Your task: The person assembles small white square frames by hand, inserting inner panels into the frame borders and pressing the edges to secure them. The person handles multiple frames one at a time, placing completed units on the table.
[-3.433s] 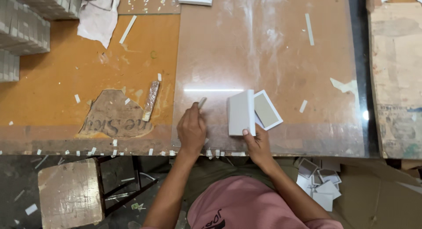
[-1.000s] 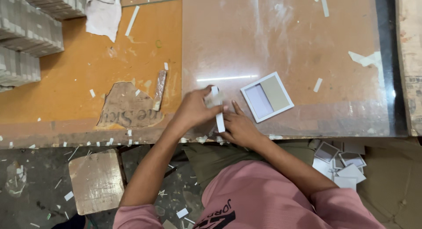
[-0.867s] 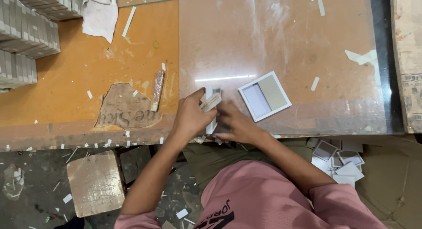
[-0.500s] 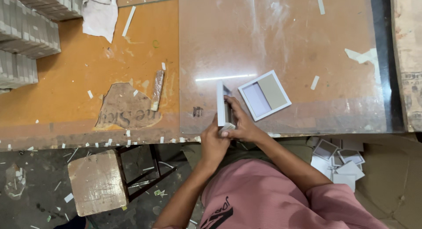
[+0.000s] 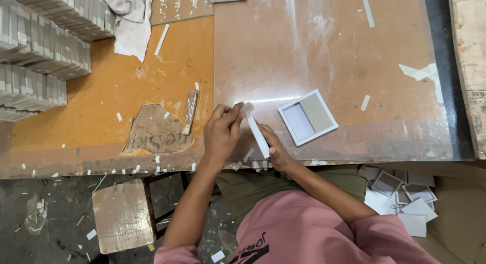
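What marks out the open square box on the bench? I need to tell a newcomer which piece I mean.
Start at the big glossy brown sheet covering the bench's right part and go to its near edge. Just right of the right hand, which holds a thin white panel on edge, lies the shallow white square box, tilted. Unlike the grey stacked pieces far left, it lies alone, its inside half pale lilac, half tan.

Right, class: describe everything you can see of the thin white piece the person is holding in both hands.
The white piece is a thin, flat, stiff-looking panel, seen edge-on as a narrow strip tilted slightly. It stands on edge near the front edge of the table. The left hand pinches its upper end; the right hand grips its lower end. Its faces are hidden.
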